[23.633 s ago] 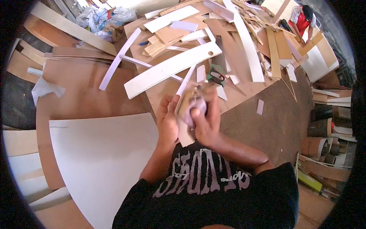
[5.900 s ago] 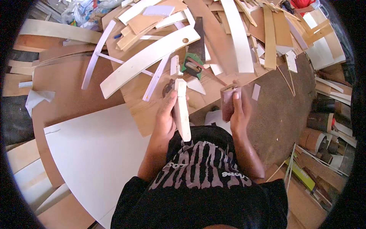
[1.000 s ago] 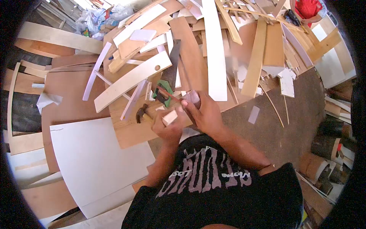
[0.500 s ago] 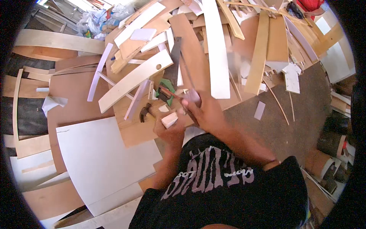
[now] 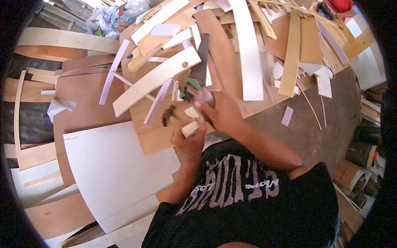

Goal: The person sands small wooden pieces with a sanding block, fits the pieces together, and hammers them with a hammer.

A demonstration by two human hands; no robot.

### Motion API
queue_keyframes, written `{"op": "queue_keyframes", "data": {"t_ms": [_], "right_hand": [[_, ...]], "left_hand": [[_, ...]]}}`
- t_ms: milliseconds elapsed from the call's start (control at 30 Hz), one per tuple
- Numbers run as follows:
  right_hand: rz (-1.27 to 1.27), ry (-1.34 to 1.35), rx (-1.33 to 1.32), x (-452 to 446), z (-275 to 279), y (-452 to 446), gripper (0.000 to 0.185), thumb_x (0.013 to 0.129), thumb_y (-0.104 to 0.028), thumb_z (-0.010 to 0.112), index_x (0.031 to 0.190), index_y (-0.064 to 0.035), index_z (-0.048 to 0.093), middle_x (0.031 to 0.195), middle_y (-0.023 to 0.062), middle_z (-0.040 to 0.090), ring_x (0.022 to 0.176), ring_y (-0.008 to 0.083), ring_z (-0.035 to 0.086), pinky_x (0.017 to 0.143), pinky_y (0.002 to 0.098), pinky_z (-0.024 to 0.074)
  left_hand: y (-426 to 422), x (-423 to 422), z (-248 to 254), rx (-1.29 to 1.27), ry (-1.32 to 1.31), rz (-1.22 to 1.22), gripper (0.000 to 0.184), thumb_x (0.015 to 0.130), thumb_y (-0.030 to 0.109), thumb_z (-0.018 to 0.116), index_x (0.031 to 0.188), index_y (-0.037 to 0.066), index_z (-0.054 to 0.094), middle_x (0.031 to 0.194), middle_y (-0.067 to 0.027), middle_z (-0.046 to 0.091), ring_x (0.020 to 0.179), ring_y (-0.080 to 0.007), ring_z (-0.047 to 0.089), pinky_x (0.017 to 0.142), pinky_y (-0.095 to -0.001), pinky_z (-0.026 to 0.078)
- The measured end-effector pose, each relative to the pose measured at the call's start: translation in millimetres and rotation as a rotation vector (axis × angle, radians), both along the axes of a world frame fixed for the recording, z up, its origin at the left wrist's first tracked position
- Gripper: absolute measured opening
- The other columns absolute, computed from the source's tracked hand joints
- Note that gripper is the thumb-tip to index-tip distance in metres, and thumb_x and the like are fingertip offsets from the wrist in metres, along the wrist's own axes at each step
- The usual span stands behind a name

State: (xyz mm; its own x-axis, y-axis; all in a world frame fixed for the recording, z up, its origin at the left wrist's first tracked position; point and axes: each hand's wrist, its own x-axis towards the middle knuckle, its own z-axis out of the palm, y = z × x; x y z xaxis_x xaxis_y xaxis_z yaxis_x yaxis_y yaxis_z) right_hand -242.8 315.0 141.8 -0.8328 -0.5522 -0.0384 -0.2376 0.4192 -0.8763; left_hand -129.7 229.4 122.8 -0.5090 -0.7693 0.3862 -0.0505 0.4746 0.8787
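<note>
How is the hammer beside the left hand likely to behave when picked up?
The hammer will probably feel head-heavy: its dark head looks metal, its pale handle wooden. The head's curved, uneven shape should make free rolling unlikely.

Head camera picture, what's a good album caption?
Left hand grips wood, right hand holds a blurry block, hammer and saw nearby.
</note>
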Motion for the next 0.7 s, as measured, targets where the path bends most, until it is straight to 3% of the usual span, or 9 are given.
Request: {"op": "queue_keyframes", "data": {"t_ms": [100,233,267,300,367,433,567,633,700], "right_hand": [[-0.037,0.116,-0.033,17,6,-17,0.061,0.090,-0.055,0.063,0.106,0.0034,0.064,0.095,0.0261,0.065,0.090,0.0432,0.064,0.079,0.0487,0.0488],[-0.055,0.112,0.113,28,19,-53,0.060,0.091,-0.055,0.061,0.108,0.0031,0.063,0.097,0.0276,0.065,0.090,0.0434,0.064,0.078,0.0495,0.0488],[-0.068,0.218,-0.094,41,6,-53,0.063,0.090,-0.057,0.062,0.108,0.0036,0.062,0.098,0.0280,0.065,0.091,0.0439,0.064,0.079,0.0497,0.0490],[-0.064,0.226,-0.096,42,6,-63,0.063,0.090,-0.057,0.062,0.108,0.0036,0.062,0.098,0.0280,0.065,0.091,0.0439,0.064,0.079,0.0497,0.0490],[-0.051,0.305,0.004,46,5,-78,0.065,0.091,-0.057,0.061,0.113,0.0041,0.062,0.098,0.0284,0.065,0.092,0.0444,0.064,0.080,0.0498,0.0494],[-0.068,0.203,0.094,51,21,-93,0.062,0.092,-0.054,0.061,0.114,0.0048,0.061,0.100,0.0281,0.065,0.096,0.0455,0.064,0.082,0.0510,0.0492],[-0.070,0.382,-0.013,72,3,-107,0.059,0.091,-0.053,0.062,0.102,0.0050,0.064,0.095,0.0272,0.066,0.095,0.0452,0.063,0.079,0.0495,0.0506],[-0.076,0.425,0.049,80,8,-113,0.058,0.091,-0.053,0.063,0.102,0.0039,0.065,0.098,0.0272,0.065,0.093,0.0439,0.064,0.078,0.0478,0.0510],[-0.101,0.304,0.109,78,25,-129,0.056,0.091,-0.052,0.063,0.102,0.0030,0.066,0.098,0.0267,0.065,0.093,0.0434,0.063,0.079,0.0479,0.0507]], "left_hand": [[-24,17,4,-0.225,-0.033,-0.014,0.022,0.073,0.011,0.085,0.078,0.006,0.064,0.071,-0.0078,0.069,0.066,-0.0200,0.067,0.062,-0.0340,0.053],[-49,32,22,-0.170,-0.118,-0.021,0.024,0.073,0.009,0.084,0.076,0.005,0.061,0.073,-0.0086,0.067,0.065,-0.0181,0.065,0.061,-0.0327,0.052],[-67,37,6,-0.002,-0.064,-0.017,0.025,0.073,0.008,0.084,0.076,0.004,0.060,0.075,-0.0093,0.067,0.066,-0.0176,0.065,0.062,-0.0318,0.051],[-75,40,7,-0.002,-0.056,-0.013,0.025,0.073,0.008,0.084,0.076,0.004,0.060,0.075,-0.0093,0.067,0.066,-0.0176,0.065,0.062,-0.0318,0.051],[-82,51,9,-0.180,-0.046,-0.056,0.024,0.073,0.009,0.084,0.076,0.005,0.061,0.074,-0.0088,0.067,0.064,-0.0169,0.064,0.060,-0.0316,0.051],[-86,58,9,-0.246,-0.028,-0.097,0.023,0.074,0.009,0.084,0.079,0.005,0.062,0.074,-0.0085,0.067,0.064,-0.0164,0.065,0.060,-0.0312,0.052],[-119,66,6,-0.106,-0.069,0.006,0.024,0.075,0.011,0.085,0.080,0.002,0.063,0.076,-0.0100,0.068,0.066,-0.0155,0.066,0.062,-0.0308,0.054],[-125,65,3,0.189,0.087,0.008,0.026,0.074,0.012,0.085,0.081,0.000,0.063,0.076,-0.0086,0.069,0.066,-0.0139,0.065,0.061,-0.0306,0.054],[-131,76,-10,0.170,0.026,-0.055,0.027,0.074,0.012,0.085,0.085,0.000,0.064,0.079,-0.0077,0.069,0.068,-0.0131,0.064,0.062,-0.0303,0.053]]}}
